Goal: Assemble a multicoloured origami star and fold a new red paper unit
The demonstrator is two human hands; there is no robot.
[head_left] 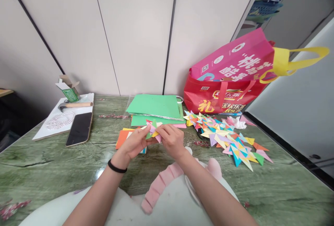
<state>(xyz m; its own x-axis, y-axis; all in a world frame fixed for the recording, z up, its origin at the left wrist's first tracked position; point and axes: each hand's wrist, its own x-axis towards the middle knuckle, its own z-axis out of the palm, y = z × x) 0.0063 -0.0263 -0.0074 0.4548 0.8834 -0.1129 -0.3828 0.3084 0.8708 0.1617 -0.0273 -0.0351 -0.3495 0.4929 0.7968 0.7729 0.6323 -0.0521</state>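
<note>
Between my two hands, just above the table, is a small folded paper star (153, 129) with pink, green, yellow and white points. My left hand (138, 140), with a black band at the wrist, grips its left side between thumb and fingers. The fingers of my right hand (172, 139) pinch its right side. Below and behind my left hand lie loose square paper sheets (121, 139) in orange, yellow and white. A stack of green paper (156, 106) sits just beyond the hands. To the right spreads a heap of many-coloured folded paper stars (221, 133).
A red gift bag (203, 93) and a pink bag (235, 57) with a yellow handle stand at the back right. On the left are a phone (79, 128), a hammer (75, 104), a beaded string (61, 119) and a small green box (69, 92). A plush toy (167, 184) lies under my forearms.
</note>
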